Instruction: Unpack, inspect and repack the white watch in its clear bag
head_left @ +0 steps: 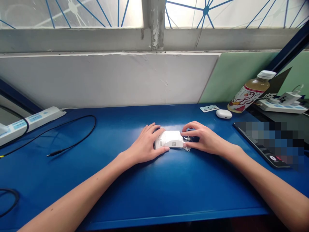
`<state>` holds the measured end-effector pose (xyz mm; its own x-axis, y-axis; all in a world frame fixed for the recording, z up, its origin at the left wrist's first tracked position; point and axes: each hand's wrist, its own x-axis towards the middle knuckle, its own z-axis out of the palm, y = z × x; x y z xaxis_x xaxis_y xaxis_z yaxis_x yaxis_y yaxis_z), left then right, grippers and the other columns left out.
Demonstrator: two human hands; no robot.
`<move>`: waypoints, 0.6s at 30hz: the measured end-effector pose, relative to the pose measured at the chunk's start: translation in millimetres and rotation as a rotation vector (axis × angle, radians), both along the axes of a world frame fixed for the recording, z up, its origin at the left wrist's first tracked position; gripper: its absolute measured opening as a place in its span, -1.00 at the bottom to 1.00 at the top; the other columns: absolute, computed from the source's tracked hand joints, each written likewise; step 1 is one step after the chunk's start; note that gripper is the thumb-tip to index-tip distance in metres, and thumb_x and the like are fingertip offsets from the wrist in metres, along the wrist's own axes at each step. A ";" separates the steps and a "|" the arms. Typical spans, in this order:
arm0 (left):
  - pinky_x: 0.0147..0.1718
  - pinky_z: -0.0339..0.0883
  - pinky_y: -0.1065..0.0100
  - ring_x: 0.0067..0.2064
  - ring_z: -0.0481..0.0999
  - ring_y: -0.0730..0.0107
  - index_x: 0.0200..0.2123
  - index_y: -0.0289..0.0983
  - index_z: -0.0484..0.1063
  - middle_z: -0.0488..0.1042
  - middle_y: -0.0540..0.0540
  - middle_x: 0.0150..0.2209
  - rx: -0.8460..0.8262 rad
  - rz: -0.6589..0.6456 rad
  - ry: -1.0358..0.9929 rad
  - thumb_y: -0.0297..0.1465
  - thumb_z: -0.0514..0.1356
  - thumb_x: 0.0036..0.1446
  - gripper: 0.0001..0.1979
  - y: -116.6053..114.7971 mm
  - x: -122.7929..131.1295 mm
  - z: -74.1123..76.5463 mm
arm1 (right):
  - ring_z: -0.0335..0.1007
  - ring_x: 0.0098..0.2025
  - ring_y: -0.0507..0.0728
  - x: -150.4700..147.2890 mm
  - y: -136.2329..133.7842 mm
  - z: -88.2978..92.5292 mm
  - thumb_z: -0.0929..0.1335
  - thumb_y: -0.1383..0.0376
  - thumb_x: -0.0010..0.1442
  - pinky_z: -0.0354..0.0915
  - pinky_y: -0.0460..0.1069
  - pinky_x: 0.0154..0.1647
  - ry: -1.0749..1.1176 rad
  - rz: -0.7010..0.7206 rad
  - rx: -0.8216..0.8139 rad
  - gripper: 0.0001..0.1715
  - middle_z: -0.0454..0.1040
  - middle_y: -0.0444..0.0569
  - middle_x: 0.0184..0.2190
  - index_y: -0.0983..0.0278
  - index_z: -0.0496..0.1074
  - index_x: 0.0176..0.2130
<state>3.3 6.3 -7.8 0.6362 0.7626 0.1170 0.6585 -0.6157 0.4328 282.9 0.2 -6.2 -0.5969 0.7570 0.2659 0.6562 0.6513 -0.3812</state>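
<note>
In the middle of the blue desk (154, 193) lies a small clear plastic packet (172, 141) with a white label, print and a square code on it. My left hand (147, 143) grips its left end, thumb along the near edge and fingers over the far edge. At the other end, my right hand (201, 137) pinches the clear plastic between thumb and fingers. Something dark shows by the right fingertips, but I cannot make out what it is. The packet's left end is partly hidden by my left hand.
To the right are a white earbud case (224, 113), a card (209, 108), a drink bottle (249, 93) and a phone (259, 148). On the left lie a white power strip (36, 120) and a black cable (79, 141). A wall (120, 80) borders the desk's back.
</note>
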 end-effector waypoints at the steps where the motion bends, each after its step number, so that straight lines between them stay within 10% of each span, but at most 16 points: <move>1: 0.32 -0.06 -0.21 0.41 0.03 -0.18 0.22 -0.21 0.28 0.25 -0.27 0.30 0.000 -0.002 0.000 -0.03 0.21 0.21 -0.39 0.0 0.0 0.0 | 0.42 -0.01 0.31 -1.2 0.0 -1.8 0.40 0.09 0.23 0.41 0.23 -0.01 0.011 0.010 0.012 -0.68 0.50 0.10 -0.05 0.15 0.60 -0.07; 18: 0.34 -0.06 -0.17 0.38 0.08 -0.16 0.22 -0.32 0.26 0.29 -0.30 0.26 0.026 0.005 0.024 -0.06 0.17 0.23 -0.38 -0.2 2.2 0.7 | 0.39 0.15 0.36 30.1 6.6 16.7 0.41 0.07 0.21 0.40 0.25 0.09 -0.088 -0.041 -0.041 -0.65 0.40 0.09 0.17 0.14 0.59 -0.06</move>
<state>5.5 6.1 -7.1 0.6355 0.7625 0.1213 0.6714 -0.6233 0.4010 313.0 6.8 10.5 -0.5850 0.7903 0.1823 0.7138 0.6084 -0.3468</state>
